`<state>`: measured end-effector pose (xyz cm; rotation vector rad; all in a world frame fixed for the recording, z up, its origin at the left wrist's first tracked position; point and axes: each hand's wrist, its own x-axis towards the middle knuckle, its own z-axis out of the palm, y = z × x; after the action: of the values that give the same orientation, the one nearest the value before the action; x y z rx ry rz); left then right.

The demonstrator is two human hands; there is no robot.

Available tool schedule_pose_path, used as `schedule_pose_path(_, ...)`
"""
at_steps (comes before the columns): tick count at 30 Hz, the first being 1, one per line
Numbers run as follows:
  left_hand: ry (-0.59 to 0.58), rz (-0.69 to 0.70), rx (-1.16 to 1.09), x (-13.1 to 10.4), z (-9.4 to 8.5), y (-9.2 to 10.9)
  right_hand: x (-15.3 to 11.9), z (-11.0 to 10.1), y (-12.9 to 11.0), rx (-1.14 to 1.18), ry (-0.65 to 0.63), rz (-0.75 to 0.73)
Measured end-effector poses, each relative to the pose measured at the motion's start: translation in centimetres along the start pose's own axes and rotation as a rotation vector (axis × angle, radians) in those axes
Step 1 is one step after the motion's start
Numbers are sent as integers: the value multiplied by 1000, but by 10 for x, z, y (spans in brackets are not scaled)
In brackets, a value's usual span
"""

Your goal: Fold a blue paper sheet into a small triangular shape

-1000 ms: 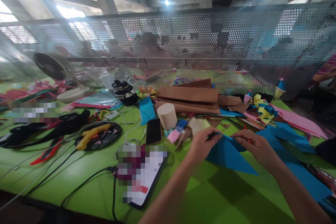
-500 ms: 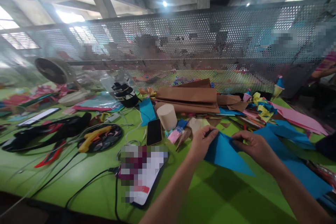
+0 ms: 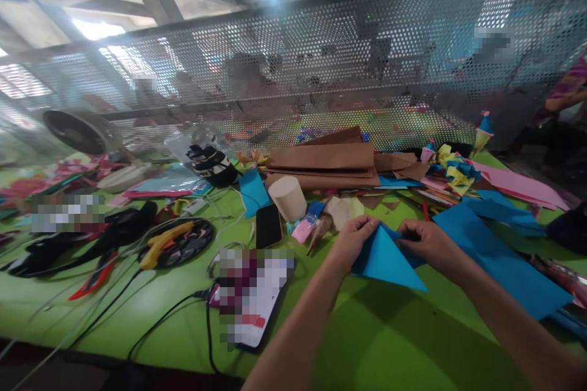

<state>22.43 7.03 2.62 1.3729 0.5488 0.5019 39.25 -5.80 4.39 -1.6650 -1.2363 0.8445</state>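
Perforated mesh (image 3: 321, 82) stands behind a cluttered green surface (image 3: 367, 342). Over its near side, folded blue paper (image 3: 389, 259) is held between both hands: the left hand (image 3: 354, 243) pinches its top between thumb and fingers, the right hand (image 3: 431, 245) pinches its right side. Brown paper (image 3: 321, 159) and a pale cylinder (image 3: 288, 197) sit beyond; a blue sheet (image 3: 499, 266) lies to the right.
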Motion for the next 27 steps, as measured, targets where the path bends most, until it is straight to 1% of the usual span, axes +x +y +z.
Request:
schedule_pose_path(2, 14, -10, -25, 2, -3, -1, 1, -1, 4, 4, -54, 31)
schedule_pose_path(4, 29, -7, -31, 3, -7, -2, 2, -2, 9, -10, -78, 44)
schedule_pose_path(8, 49, -8, -13, 5, -10, -4, 4, -2, 15, -11, -69, 44)
schedule_pose_path(14, 27, -19, 2, 5, -8, -7, 4, 1, 13, -13, -16, 57)
schedule_pose_path(18, 67, 40, 47, 4, -6, -6, 5, 1, 11, -29, 18, 59)
schedule_pose_path(24, 160, 123, 91, 6, -8, -3, 3, -10, 6, 69, -84, 68)
schedule_pose_path(27, 182, 144, 99, 6, -9, -2, 3, -14, 4, 69, -81, 48)
